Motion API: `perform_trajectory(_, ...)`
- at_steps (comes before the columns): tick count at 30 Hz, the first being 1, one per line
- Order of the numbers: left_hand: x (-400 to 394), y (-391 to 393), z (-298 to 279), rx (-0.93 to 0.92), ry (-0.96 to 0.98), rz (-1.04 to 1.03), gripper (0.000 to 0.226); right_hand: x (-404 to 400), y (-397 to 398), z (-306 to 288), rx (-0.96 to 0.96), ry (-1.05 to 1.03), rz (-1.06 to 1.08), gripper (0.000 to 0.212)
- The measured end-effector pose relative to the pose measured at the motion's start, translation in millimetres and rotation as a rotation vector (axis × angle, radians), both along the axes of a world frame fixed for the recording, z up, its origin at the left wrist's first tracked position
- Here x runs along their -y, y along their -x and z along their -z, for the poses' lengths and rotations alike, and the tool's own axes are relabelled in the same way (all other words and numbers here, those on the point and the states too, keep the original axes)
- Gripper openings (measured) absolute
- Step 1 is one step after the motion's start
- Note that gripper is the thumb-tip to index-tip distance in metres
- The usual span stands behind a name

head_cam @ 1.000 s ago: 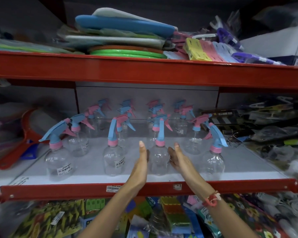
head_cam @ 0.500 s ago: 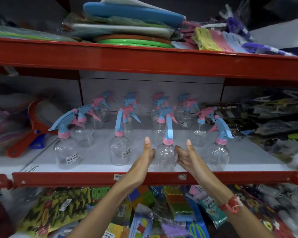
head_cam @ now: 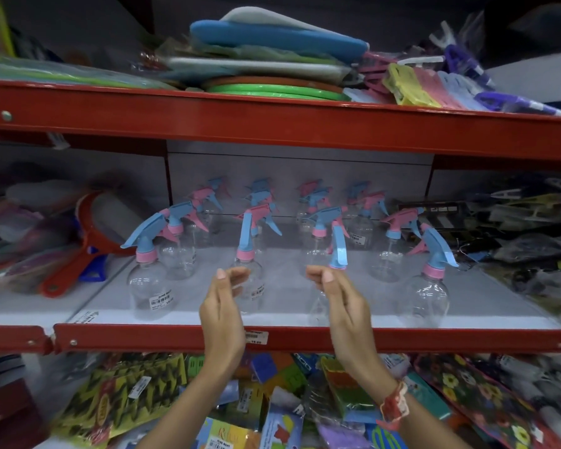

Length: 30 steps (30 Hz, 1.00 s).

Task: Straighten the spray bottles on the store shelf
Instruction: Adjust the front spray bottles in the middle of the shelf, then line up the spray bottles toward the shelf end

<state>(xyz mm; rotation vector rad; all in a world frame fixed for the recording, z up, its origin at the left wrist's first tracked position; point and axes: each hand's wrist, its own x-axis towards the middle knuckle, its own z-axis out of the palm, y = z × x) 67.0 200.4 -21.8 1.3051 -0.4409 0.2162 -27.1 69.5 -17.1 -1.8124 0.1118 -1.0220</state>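
**Hands raised at the spray-bottle shelf**

Clear spray bottles (head_cam: 149, 286) with pink-and-blue trigger heads stand in rows on the white shelf (head_cam: 282, 296), behind its red front rail (head_cam: 143, 335). The left hand (head_cam: 222, 306) is raised in front of one front-row bottle (head_cam: 246, 254) — fingers loosely curled, grasping nothing. The right hand (head_cam: 340, 299) pinches just below the collar of a neighbouring bottle (head_cam: 337, 251); whether it grips firmly cannot be told.
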Motion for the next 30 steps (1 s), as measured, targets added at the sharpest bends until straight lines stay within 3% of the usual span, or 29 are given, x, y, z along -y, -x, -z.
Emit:
perform_trajectory(3,-10,-19,1,-0.081,-0.036,-0.034,0.051,-12,-28,0,-0.212,-0.092,-0.108,0.066)
perform_trajectory(6,-19,-40,-3,-0.233,-0.217,0.074,0.086,-23,-50,-9,-0.448,-0.253,-0.226,0.105)
perform_trajectory(10,-23,-52,-8,-0.335,-0.34,0.313,0.121,-38,-61,-20,-0.489,-0.365,-0.339,0.074)
perform_trajectory(12,-26,-50,-11,-0.348,-0.352,0.408,0.118,-41,-60,-21,-0.485,-0.381,-0.36,0.069)
perform_trajectory(17,-45,-36,-23,-0.323,-0.4,0.552,0.092,-39,-54,-18,-0.498,-0.412,-0.382,0.074)
perform_trajectory(22,-62,-37,-27,-0.34,-0.491,0.634,0.108,-35,-48,-11,-0.518,-0.449,-0.383,0.097)
perform_trajectory(30,-73,-43,-22,-0.311,-0.531,0.655,0.111,-45,-39,-10,-0.512,-0.396,-0.301,0.087)
